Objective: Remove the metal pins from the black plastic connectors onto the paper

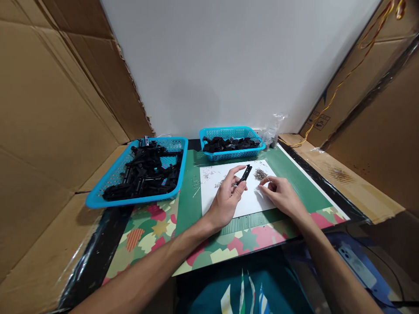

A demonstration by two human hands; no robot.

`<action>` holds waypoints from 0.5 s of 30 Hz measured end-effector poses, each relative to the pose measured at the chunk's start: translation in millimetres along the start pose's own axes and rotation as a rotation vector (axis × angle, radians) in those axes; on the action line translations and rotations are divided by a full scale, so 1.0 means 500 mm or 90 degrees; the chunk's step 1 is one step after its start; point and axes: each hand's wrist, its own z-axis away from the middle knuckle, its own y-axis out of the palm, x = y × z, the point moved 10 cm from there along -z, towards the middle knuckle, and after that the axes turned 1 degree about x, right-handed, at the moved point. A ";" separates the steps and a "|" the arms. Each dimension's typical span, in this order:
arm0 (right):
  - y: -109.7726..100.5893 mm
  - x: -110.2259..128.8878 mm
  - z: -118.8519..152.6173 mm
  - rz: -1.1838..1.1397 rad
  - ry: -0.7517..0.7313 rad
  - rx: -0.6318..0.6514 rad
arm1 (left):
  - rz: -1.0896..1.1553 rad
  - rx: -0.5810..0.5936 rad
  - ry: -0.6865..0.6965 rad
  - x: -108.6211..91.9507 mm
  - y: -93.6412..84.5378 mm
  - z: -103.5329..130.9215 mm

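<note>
My left hand (227, 196) holds a slim black plastic part (245, 173) upright at a tilt, pinched between thumb and fingers above a white sheet (209, 200). To its right, my right hand (278, 192) is closed in a pinch low over the same sheet. Whatever lies between those fingertips is too small to name. Just beyond the right fingertips is a heap of tiny metal pieces (260, 174). More small metal pieces (208, 174) are scattered on the sheet's left side, and others are partly hidden behind my left hand.
A large blue basket (183, 174) of black plastic parts stands at left. A smaller blue basket (232, 155) with black pieces sits at the back, beside a clear plastic bag (273, 131). Cardboard walls (59, 87) flank the table. A phone (356, 266) lies low at right.
</note>
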 end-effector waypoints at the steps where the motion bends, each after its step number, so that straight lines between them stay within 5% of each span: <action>1: 0.001 0.001 -0.001 0.012 0.000 -0.002 | -0.018 -0.008 0.004 -0.004 -0.003 0.000; 10: 0.018 0.010 -0.025 0.029 -0.009 -0.015 | -0.123 -0.008 0.016 -0.035 0.000 0.003; 15: 0.044 0.030 -0.022 -0.063 -0.064 0.112 | -0.181 -0.022 0.018 -0.026 -0.006 0.000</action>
